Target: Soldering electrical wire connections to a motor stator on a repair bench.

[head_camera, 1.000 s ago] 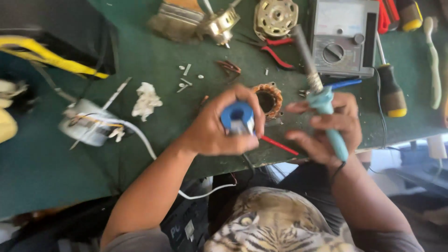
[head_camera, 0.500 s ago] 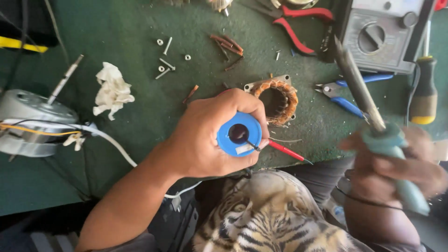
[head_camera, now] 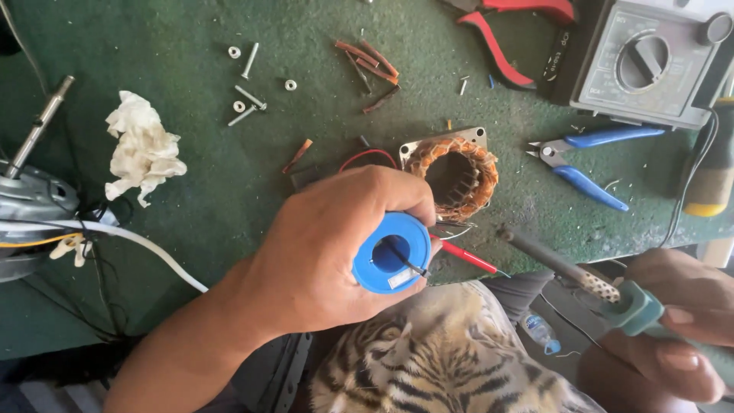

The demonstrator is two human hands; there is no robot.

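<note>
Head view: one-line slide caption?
Left hand grips a blue solder spool, right hand holds a soldering iron, beside a copper-wound stator on green mat.

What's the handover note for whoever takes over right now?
Left hand: gripping the blue solder spool above the table edge.
Right hand: holding the soldering iron by its teal handle, tip aimed toward the stator.
Copper-wound stator sits on the green mat, red wire beside it.
Done: nothing visibly joined. Left: iron tip is not touching the stator or wire.
</note>
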